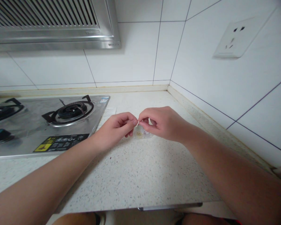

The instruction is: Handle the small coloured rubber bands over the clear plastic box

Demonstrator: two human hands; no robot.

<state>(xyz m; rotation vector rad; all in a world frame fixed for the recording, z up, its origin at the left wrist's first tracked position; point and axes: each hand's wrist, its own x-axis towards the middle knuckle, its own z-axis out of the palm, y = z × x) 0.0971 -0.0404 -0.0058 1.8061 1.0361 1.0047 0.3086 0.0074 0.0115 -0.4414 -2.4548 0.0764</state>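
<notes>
My left hand (118, 126) and my right hand (166, 123) meet over the counter, thumbs and forefingers pinched together with the fingertips almost touching. Between them shows a thin, pale, string-like piece (137, 124), too small to name surely. Both hands seem to grip it. Just below the fingertips a clear plastic packet or box (141, 134) with a yellowish mark lies on the speckled counter (131, 175). My hands cover part of this clear thing, so its full shape is hidden.
To the left is a steel gas hob (25, 125) with a black burner (72, 111) and a knob (0, 135). A range hood (61, 34) hangs above. On the right tiled wall sits a socket (234, 37). A drawer handle (170, 206) runs along the counter's front.
</notes>
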